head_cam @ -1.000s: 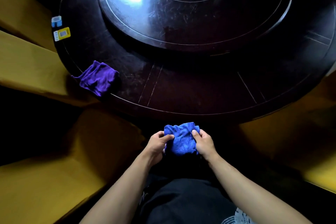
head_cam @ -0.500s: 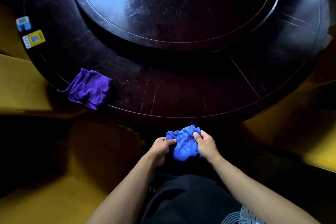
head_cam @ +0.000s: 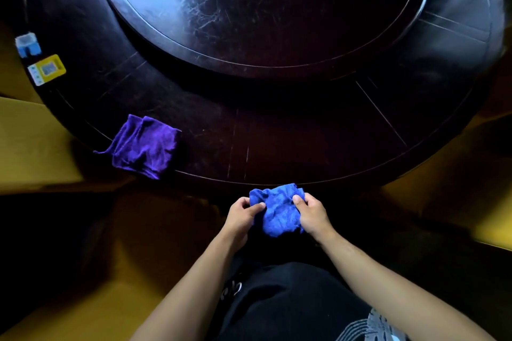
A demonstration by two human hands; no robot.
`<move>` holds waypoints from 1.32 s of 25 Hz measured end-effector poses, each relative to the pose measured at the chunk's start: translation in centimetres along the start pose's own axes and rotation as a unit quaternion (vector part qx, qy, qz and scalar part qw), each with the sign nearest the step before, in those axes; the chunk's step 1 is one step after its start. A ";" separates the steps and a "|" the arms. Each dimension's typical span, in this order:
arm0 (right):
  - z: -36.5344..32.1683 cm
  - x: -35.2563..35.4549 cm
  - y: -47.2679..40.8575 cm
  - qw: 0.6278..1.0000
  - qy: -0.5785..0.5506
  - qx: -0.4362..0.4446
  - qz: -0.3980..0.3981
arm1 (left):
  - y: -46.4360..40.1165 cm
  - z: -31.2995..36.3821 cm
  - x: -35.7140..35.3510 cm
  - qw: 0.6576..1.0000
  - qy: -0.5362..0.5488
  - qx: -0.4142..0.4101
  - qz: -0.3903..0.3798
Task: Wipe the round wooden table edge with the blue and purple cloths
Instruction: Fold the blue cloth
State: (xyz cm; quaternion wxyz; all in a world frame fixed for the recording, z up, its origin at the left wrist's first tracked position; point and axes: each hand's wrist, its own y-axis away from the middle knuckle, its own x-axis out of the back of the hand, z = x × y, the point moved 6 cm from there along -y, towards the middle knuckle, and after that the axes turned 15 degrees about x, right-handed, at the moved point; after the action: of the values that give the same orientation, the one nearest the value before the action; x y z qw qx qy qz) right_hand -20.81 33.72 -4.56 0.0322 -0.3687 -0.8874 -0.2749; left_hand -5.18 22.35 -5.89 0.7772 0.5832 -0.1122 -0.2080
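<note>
A crumpled blue cloth hangs just below the near rim of the dark round wooden table. My left hand pinches its left side and my right hand grips its right side. The cloth's top edge sits right at the table's edge. A folded purple cloth lies on the table's left rim, partly overhanging it, away from both hands.
A raised round turntable fills the table's middle. A small blue-white box and a yellow card-like packet lie at the far left rim. Yellow chair covers stand around the table on the left and right.
The view has tilted down and moved closer to the table. Both hands still hold the blue cloth, now bunched a little closer to the table's near rim. The purple cloth has not moved.
</note>
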 end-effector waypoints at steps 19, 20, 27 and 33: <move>-8.9 -19.0 -6.0 0.959 -0.266 -0.094 -0.032 | -1.4 18.0 14.2 0.930 -0.245 -0.164 0.219; -8.9 -19.3 -6.1 0.955 -0.280 -0.098 -0.019 | -1.5 18.4 14.3 0.925 -0.262 -0.161 0.221; -9.2 -18.5 -5.8 0.999 -0.002 -0.030 -0.041 | -0.2 18.9 13.5 0.876 -0.390 -0.190 0.209; -9.9 -15.3 -5.1 0.982 0.184 0.026 0.015 | 2.3 18.7 14.8 0.805 -0.400 -0.303 0.315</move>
State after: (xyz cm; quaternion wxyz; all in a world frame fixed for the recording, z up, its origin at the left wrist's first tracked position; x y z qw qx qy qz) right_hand -14.50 15.98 -2.53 0.2087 -0.3242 -0.8674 -0.3145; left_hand 0.58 0.06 0.82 0.8232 0.1155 -0.5224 -0.1901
